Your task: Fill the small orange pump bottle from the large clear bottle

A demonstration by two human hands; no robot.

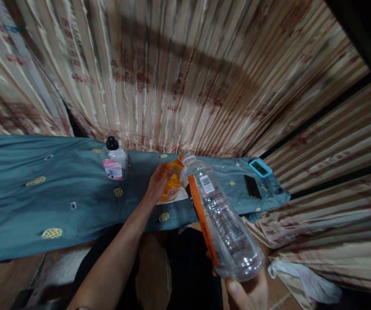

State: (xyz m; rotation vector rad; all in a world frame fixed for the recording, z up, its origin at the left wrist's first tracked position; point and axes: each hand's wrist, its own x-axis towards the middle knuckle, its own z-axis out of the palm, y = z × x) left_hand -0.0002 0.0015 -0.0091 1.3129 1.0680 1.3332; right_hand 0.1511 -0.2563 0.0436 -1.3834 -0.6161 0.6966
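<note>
The right hand (pixel 248 292) is cut off by the bottom edge, and the clear bottle (pixel 220 215) perhaps hides its fingers.

The person's left arm runs up from about seven o'clock toward the middle, bare from elbow to wrist, held nearly straight and slanting toward one o'clock. The left hand (pixel 157 183) sits at its far end, palm turned to the right, fingers curved and closed round something at its three o'clock side, the thumb hidden behind. The right hand (pixel 248 290) shows only at the bottom edge, near five o'clock: the thumb lies flat across the front, nail facing up, and the palm cups upward in a firm grip. The right wrist and forearm stay out of sight below.
</note>
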